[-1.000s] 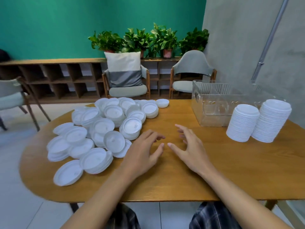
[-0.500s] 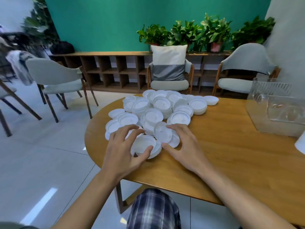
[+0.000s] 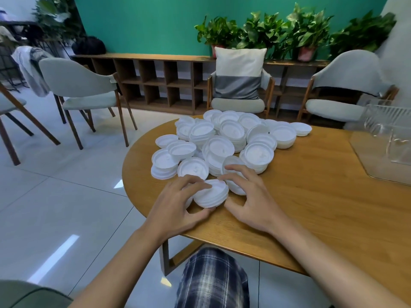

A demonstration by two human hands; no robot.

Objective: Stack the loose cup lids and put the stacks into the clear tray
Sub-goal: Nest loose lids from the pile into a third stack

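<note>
**2 hands at a short lid stack on the near side of the table**

The left hand (image 3: 178, 205) grips a short stack (image 3: 211, 193) of white lids. Its fingers curl over the stack's left and top, and its thumb lies against the near rim. The stack sits on the table (image 3: 311, 207), at the near end of the pile (image 3: 229, 138).

The right hand (image 3: 253, 201) is arched at the stack's right side. Its fingertips rest on the stack's far edge and on the lids just behind it, and its thumb lies just beside the near right rim. Whether this hand actually grips anything cannot be told.

The pile covers the table's far left part. Some lids are nested in low stacks and others lie single, with most showing their hollow side. 1 lid lies apart at the pile's far right end.

The tray (image 3: 391, 138) stands at the right edge of the view, well apart from the pile and only partly in frame. No lids can be made out in the part that shows.

Beyond the table, 1 chair holds a white and grey cushion (image 3: 239, 74). A low shelf (image 3: 155, 83) runs along the green wall, with potted plants (image 3: 289, 30) on top.
</note>
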